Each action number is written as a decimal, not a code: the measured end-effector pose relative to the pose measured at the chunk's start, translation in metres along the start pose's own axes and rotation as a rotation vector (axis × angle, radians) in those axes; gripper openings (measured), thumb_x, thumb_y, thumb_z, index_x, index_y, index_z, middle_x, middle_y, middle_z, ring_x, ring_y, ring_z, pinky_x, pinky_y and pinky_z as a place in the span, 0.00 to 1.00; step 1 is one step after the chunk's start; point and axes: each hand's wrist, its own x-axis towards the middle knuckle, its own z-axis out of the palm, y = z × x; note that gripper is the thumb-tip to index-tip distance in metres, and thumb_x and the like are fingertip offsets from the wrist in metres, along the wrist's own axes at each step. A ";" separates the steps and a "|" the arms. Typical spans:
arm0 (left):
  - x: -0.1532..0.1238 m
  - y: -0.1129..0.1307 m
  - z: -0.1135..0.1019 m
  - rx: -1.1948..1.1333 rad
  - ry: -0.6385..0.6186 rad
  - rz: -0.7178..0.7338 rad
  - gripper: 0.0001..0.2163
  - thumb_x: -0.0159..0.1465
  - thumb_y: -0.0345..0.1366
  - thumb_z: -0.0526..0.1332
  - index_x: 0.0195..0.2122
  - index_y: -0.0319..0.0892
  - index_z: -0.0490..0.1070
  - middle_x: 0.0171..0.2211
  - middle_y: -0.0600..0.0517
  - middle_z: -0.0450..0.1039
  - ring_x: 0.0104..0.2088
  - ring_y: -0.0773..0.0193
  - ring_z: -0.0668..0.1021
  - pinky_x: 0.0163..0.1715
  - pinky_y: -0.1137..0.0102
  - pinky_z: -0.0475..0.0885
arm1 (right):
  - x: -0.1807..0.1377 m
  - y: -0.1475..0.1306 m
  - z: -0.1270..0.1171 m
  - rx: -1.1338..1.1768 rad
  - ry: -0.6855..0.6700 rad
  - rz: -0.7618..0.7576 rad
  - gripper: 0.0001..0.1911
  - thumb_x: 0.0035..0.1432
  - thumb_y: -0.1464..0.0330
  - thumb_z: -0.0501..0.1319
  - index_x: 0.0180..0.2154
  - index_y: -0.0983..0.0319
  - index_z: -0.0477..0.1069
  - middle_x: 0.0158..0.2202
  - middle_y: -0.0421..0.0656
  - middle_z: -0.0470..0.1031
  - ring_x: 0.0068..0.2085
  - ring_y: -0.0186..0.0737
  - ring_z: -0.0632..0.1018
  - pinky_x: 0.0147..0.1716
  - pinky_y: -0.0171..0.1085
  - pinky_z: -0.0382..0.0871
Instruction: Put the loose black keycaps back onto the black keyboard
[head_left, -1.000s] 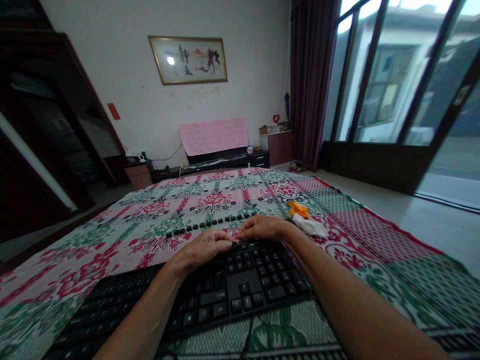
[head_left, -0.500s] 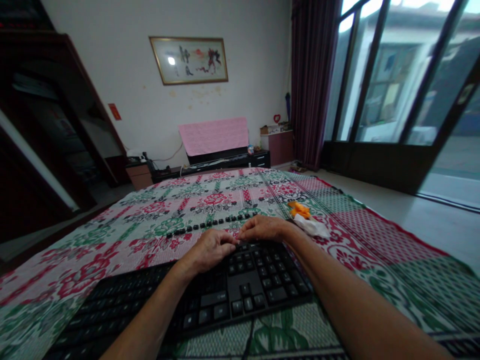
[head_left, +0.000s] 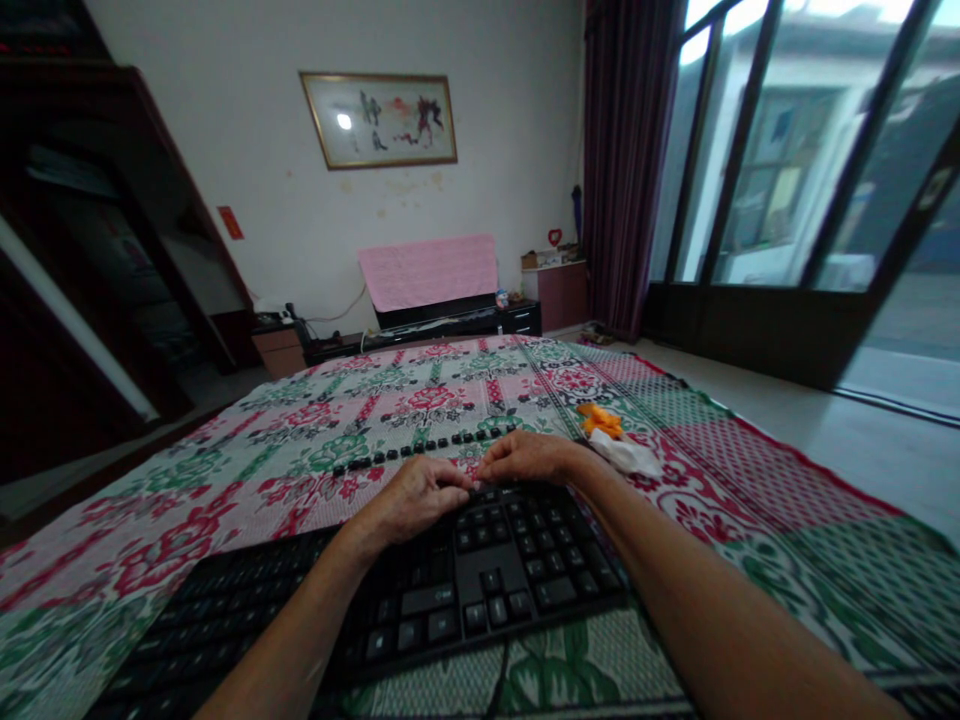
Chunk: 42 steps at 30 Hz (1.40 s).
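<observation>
A black keyboard (head_left: 491, 570) lies on a flowered cloth, its left part crossed by my left forearm. Over its far edge, my left hand (head_left: 421, 495) has its fingers drawn together in a pinch. My right hand (head_left: 525, 457) is closed too, its fingertips close to the left ones at the same edge. Whatever sits between the fingertips is too small to make out. Beyond the hands runs a row of small black keycaps (head_left: 405, 450) on the cloth.
An orange cloth (head_left: 602, 420) and a crumpled white tissue (head_left: 624, 455) lie to the right of my right hand. The patterned cloth (head_left: 225, 510) spreads to the far side. A black cabinet (head_left: 517, 318) stands by the wall, with glass doors (head_left: 795, 200) on the right.
My left hand has shifted very slightly; both hands keep their pinch at the keyboard's far edge. The row of keycaps looks the same.
</observation>
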 end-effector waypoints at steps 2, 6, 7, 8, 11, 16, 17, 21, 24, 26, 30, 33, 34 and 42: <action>0.000 0.000 0.000 0.036 -0.003 0.023 0.12 0.52 0.33 0.51 0.33 0.41 0.72 0.30 0.54 0.71 0.29 0.70 0.70 0.29 0.77 0.60 | 0.000 0.001 0.000 -0.003 -0.004 -0.002 0.13 0.41 0.61 0.59 0.29 0.62 0.73 0.24 0.38 0.70 0.21 0.26 0.63 0.21 0.28 0.55; 0.001 0.003 0.002 0.131 0.039 0.052 0.11 0.52 0.33 0.52 0.32 0.43 0.72 0.29 0.54 0.71 0.30 0.69 0.70 0.29 0.76 0.60 | 0.000 0.000 0.000 -0.007 -0.003 -0.014 0.13 0.42 0.62 0.58 0.29 0.62 0.73 0.23 0.37 0.69 0.21 0.26 0.63 0.20 0.28 0.55; 0.001 0.005 0.002 0.158 0.046 0.056 0.11 0.52 0.33 0.52 0.32 0.43 0.72 0.29 0.54 0.71 0.30 0.69 0.70 0.29 0.76 0.60 | -0.001 -0.001 0.000 -0.009 -0.001 -0.019 0.13 0.42 0.62 0.58 0.29 0.62 0.73 0.22 0.37 0.69 0.21 0.26 0.63 0.20 0.28 0.55; 0.001 0.006 0.002 0.186 0.048 0.061 0.11 0.52 0.33 0.52 0.32 0.44 0.72 0.29 0.54 0.71 0.29 0.69 0.70 0.29 0.76 0.60 | -0.001 -0.002 0.000 -0.013 0.001 -0.021 0.12 0.42 0.62 0.58 0.29 0.62 0.73 0.22 0.37 0.69 0.22 0.27 0.63 0.20 0.28 0.54; 0.001 0.012 0.002 0.285 0.049 0.074 0.11 0.52 0.32 0.52 0.32 0.44 0.72 0.28 0.54 0.71 0.29 0.69 0.70 0.29 0.75 0.59 | -0.002 -0.004 0.000 -0.046 0.013 -0.020 0.12 0.42 0.62 0.58 0.29 0.62 0.73 0.22 0.37 0.69 0.22 0.27 0.63 0.21 0.28 0.55; 0.002 0.016 0.002 0.392 0.040 0.042 0.11 0.52 0.32 0.52 0.31 0.45 0.72 0.27 0.54 0.70 0.29 0.68 0.69 0.29 0.75 0.58 | -0.006 -0.007 -0.003 -0.087 -0.053 -0.046 0.12 0.42 0.62 0.58 0.30 0.61 0.72 0.24 0.37 0.70 0.24 0.27 0.65 0.24 0.28 0.56; 0.002 0.016 0.003 0.401 0.039 0.041 0.10 0.53 0.32 0.51 0.31 0.44 0.72 0.27 0.54 0.70 0.28 0.69 0.69 0.28 0.75 0.58 | -0.007 -0.008 -0.003 -0.086 -0.075 -0.053 0.12 0.42 0.63 0.58 0.31 0.61 0.72 0.25 0.37 0.70 0.25 0.28 0.65 0.25 0.28 0.57; 0.003 0.015 0.004 0.434 0.048 0.070 0.09 0.53 0.32 0.51 0.26 0.43 0.71 0.23 0.55 0.67 0.26 0.71 0.68 0.26 0.76 0.56 | -0.010 -0.012 -0.005 -0.102 -0.112 -0.070 0.13 0.41 0.64 0.59 0.33 0.60 0.72 0.29 0.37 0.71 0.29 0.29 0.67 0.29 0.29 0.58; 0.003 0.014 0.005 0.423 0.058 0.077 0.09 0.52 0.32 0.51 0.25 0.42 0.71 0.21 0.56 0.66 0.24 0.72 0.67 0.24 0.77 0.55 | -0.011 -0.015 -0.004 -0.165 -0.116 -0.057 0.14 0.40 0.62 0.59 0.32 0.60 0.72 0.27 0.36 0.70 0.28 0.29 0.67 0.28 0.29 0.57; 0.003 0.014 0.005 0.388 0.059 0.072 0.09 0.52 0.31 0.51 0.25 0.43 0.71 0.21 0.56 0.66 0.24 0.72 0.67 0.24 0.77 0.55 | -0.010 -0.016 -0.003 -0.198 -0.119 -0.045 0.15 0.40 0.60 0.59 0.31 0.60 0.72 0.25 0.36 0.69 0.27 0.29 0.66 0.26 0.28 0.57; 0.004 0.008 0.005 0.248 0.063 0.027 0.08 0.50 0.33 0.53 0.26 0.42 0.72 0.22 0.56 0.67 0.25 0.71 0.67 0.24 0.77 0.56 | -0.007 -0.016 -0.002 -0.253 -0.126 -0.031 0.16 0.39 0.58 0.58 0.30 0.61 0.72 0.23 0.35 0.67 0.25 0.28 0.64 0.23 0.28 0.55; 0.005 0.001 0.008 0.044 0.040 -0.076 0.09 0.49 0.35 0.54 0.27 0.39 0.72 0.23 0.56 0.68 0.25 0.70 0.68 0.23 0.77 0.57 | -0.006 -0.019 -0.001 -0.290 -0.129 -0.020 0.17 0.38 0.57 0.58 0.29 0.61 0.72 0.22 0.35 0.66 0.24 0.28 0.63 0.22 0.28 0.55; 0.006 0.000 0.009 -0.033 0.036 -0.122 0.09 0.48 0.35 0.55 0.27 0.39 0.71 0.23 0.56 0.69 0.24 0.70 0.68 0.23 0.77 0.58 | -0.006 -0.021 0.000 -0.305 -0.128 -0.007 0.17 0.38 0.57 0.58 0.29 0.61 0.71 0.22 0.35 0.66 0.23 0.27 0.62 0.22 0.28 0.54; 0.007 0.005 0.006 -0.382 0.047 -0.360 0.10 0.42 0.34 0.60 0.26 0.39 0.72 0.21 0.56 0.69 0.21 0.72 0.68 0.22 0.77 0.61 | -0.009 -0.034 0.003 -0.391 -0.126 0.056 0.16 0.39 0.59 0.58 0.30 0.61 0.71 0.24 0.37 0.66 0.24 0.29 0.63 0.21 0.28 0.54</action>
